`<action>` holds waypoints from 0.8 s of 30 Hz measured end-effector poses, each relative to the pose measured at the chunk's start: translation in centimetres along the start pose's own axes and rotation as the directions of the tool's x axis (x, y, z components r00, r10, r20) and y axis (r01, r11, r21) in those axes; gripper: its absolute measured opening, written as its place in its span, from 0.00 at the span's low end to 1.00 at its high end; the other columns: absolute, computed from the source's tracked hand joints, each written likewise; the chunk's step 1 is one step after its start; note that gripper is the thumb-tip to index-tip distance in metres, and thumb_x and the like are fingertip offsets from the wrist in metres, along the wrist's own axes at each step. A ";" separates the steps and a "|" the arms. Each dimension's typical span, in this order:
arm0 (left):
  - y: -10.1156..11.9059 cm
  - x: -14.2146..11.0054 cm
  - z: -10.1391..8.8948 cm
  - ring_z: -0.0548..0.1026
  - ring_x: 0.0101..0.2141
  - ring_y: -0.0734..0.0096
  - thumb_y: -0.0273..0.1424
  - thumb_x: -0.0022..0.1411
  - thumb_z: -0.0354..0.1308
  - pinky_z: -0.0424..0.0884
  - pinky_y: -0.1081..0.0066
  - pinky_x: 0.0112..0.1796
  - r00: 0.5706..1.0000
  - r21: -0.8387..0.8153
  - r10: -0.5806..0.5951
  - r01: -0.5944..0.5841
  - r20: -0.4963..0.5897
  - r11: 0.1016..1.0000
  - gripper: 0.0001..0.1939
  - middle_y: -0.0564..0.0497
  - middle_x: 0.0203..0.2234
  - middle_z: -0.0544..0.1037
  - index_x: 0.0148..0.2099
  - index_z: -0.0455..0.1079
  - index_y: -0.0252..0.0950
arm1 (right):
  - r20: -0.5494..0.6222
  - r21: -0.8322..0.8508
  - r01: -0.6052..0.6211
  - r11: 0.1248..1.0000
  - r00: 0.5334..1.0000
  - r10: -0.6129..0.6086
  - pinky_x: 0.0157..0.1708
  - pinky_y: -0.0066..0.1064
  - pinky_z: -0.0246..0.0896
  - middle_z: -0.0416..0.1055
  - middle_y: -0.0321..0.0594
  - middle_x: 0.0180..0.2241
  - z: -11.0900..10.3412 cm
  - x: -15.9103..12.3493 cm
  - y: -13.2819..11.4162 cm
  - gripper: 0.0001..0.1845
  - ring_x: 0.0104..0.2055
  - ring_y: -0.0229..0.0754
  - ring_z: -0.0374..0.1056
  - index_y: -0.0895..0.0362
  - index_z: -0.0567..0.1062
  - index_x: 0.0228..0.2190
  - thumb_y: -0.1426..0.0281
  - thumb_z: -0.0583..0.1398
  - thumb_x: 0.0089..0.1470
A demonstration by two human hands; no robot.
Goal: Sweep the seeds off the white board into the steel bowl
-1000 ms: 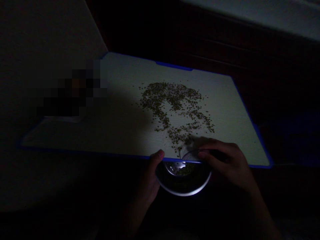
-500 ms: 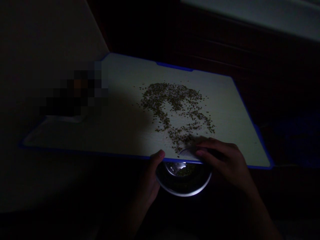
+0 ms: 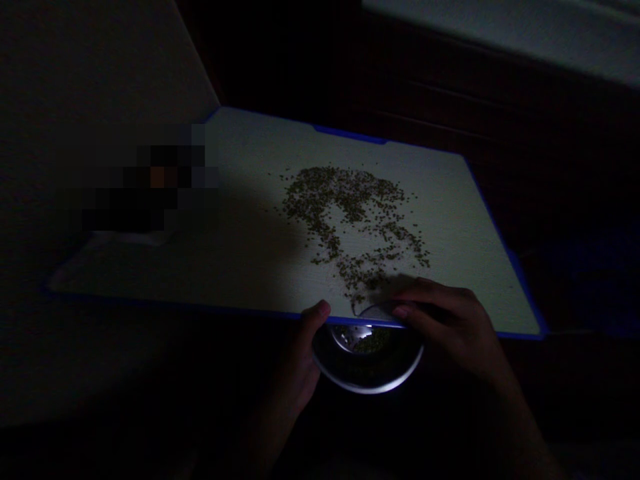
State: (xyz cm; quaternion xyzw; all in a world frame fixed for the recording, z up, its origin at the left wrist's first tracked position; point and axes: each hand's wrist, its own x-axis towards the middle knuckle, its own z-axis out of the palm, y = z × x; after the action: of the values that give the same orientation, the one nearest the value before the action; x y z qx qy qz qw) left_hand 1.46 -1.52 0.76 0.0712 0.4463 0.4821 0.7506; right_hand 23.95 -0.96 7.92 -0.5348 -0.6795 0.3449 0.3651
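Observation:
A whiteboard-like pale board with a blue rim [image 3: 440, 233] lies across the view, with small green-brown seeds [image 3: 345, 190] scattered over its middle. Below its front edge is a round metal bowl [image 3: 373, 387], partly hidden by the board, with similar seeds inside. My left hand [image 3: 303, 370] is closed at the bowl's left side, thumb on the board's front edge; its other fingers are hidden. My right hand [image 3: 455, 323] pinches a thin, curved, pale scraper-like piece [image 3: 377, 311], which touches the board near the front edge beside the nearest seeds.
At the left, a blurred-out dark shape [image 3: 145, 193] covers part of the board's end. A light surface [image 3: 100, 80] lies behind it. A pale ledge [image 3: 525, 37] runs across the upper right. The surroundings are very dark.
My right hand has drawn the thin piece slightly down toward the board's front edge. My left hand and the bowl look unmoved.

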 end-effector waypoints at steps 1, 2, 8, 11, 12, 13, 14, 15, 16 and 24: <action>0.0 0.0 0.0 0.86 0.46 0.48 0.41 0.58 0.74 0.79 0.56 0.51 1.000 -0.005 0.008 -0.008 0.003 1.000 0.14 0.45 0.36 0.89 0.41 0.84 0.37 | -0.025 -0.010 -0.021 1.000 0.999 0.021 0.49 0.41 0.79 0.87 0.37 0.46 0.0 0.0 0.1 0.09 0.46 0.47 0.84 0.45 0.87 0.44 0.63 0.70 0.62; 0.0 -0.1 0.0 0.86 0.47 0.47 0.40 0.58 0.74 0.79 0.55 0.51 1.000 -0.010 0.016 -0.016 0.007 1.000 0.14 0.45 0.37 0.90 0.41 0.85 0.37 | -0.061 -0.018 -0.046 0.999 0.997 0.045 0.48 0.41 0.79 0.87 0.38 0.45 0.0 0.0 0.1 0.09 0.46 0.48 0.84 0.45 0.87 0.44 0.62 0.70 0.61; 0.2 -0.4 0.2 0.85 0.50 0.45 0.41 0.57 0.75 0.79 0.55 0.53 1.000 0.006 0.019 -0.019 0.008 1.000 0.15 0.43 0.39 0.89 0.41 0.84 0.36 | -0.282 0.065 -0.187 0.980 0.939 0.198 0.41 0.38 0.76 0.86 0.38 0.39 1.1 1.1 -0.9 0.09 0.40 0.46 0.81 0.49 0.85 0.41 0.60 0.68 0.62; 0.3 -0.4 0.3 0.85 0.50 0.46 0.42 0.56 0.75 0.79 0.55 0.53 1.000 0.016 0.029 -0.029 -0.004 0.999 0.15 0.44 0.38 0.89 0.41 0.84 0.38 | -0.313 0.079 -0.190 0.979 0.927 0.206 0.40 0.37 0.75 0.85 0.37 0.37 1.9 1.6 -1.3 0.07 0.39 0.44 0.80 0.49 0.84 0.40 0.62 0.67 0.61; 0.3 -0.3 0.2 0.84 0.50 0.46 0.42 0.56 0.76 0.79 0.55 0.53 1.000 0.016 0.029 -0.029 -0.005 0.999 0.15 0.44 0.38 0.89 0.41 0.84 0.38 | -0.323 0.076 -0.187 0.980 0.925 0.201 0.39 0.37 0.75 0.85 0.37 0.37 2.0 1.6 -1.3 0.07 0.38 0.44 0.80 0.49 0.85 0.40 0.62 0.67 0.61; 0.3 -0.3 0.2 0.84 0.51 0.46 0.41 0.56 0.76 0.79 0.55 0.53 1.000 0.017 0.025 -0.025 -0.005 1.000 0.15 0.44 0.38 0.89 0.41 0.84 0.39 | -0.334 0.069 -0.184 0.980 0.922 0.197 0.39 0.37 0.74 0.85 0.37 0.37 2.1 1.5 -1.2 0.07 0.38 0.44 0.80 0.49 0.85 0.39 0.63 0.67 0.60; 0.3 -0.3 0.2 0.84 0.51 0.47 0.41 0.56 0.76 0.79 0.55 0.53 1.000 0.016 0.020 -0.020 -0.006 1.000 0.14 0.45 0.38 0.89 0.42 0.84 0.39 | -0.340 0.063 -0.183 0.981 0.920 0.194 0.39 0.37 0.74 0.85 0.36 0.37 2.2 1.4 -1.1 0.06 0.38 0.44 0.80 0.48 0.85 0.39 0.63 0.68 0.60; 0.4 -0.3 0.2 0.84 0.51 0.47 0.41 0.57 0.75 0.79 0.55 0.53 1.000 0.013 0.020 -0.020 -0.007 1.000 0.14 0.45 0.38 0.89 0.42 0.84 0.39 | -0.337 0.055 -0.186 0.981 0.922 0.194 0.39 0.37 0.75 0.85 0.36 0.37 2.2 1.3 -1.0 0.06 0.38 0.44 0.80 0.48 0.85 0.39 0.63 0.68 0.60; 0.4 -0.3 0.2 0.84 0.51 0.47 0.40 0.57 0.75 0.79 0.56 0.54 1.000 0.007 0.022 -0.022 -0.007 1.000 0.14 0.45 0.38 0.89 0.42 0.84 0.39 | -0.324 0.046 -0.189 0.981 0.926 0.193 0.40 0.37 0.75 0.85 0.36 0.37 2.1 1.3 -1.0 0.06 0.38 0.44 0.80 0.48 0.85 0.39 0.63 0.68 0.59; 0.2 -0.2 -0.1 0.85 0.48 0.48 0.40 0.58 0.75 0.79 0.57 0.52 1.000 -0.001 0.020 -0.020 0.021 1.000 0.14 0.45 0.38 0.89 0.43 0.85 0.38 | -0.258 0.054 -0.174 0.983 0.949 0.183 0.40 0.37 0.74 0.85 0.35 0.38 2.2 1.0 -0.8 0.07 0.39 0.44 0.80 0.46 0.85 0.41 0.62 0.69 0.60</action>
State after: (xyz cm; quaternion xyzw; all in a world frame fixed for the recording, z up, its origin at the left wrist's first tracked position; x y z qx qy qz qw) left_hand 1.27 -1.59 0.89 0.0804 0.4372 0.4891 0.7505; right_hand 21.58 -0.33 7.62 -0.6292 -0.5687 0.3133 0.4272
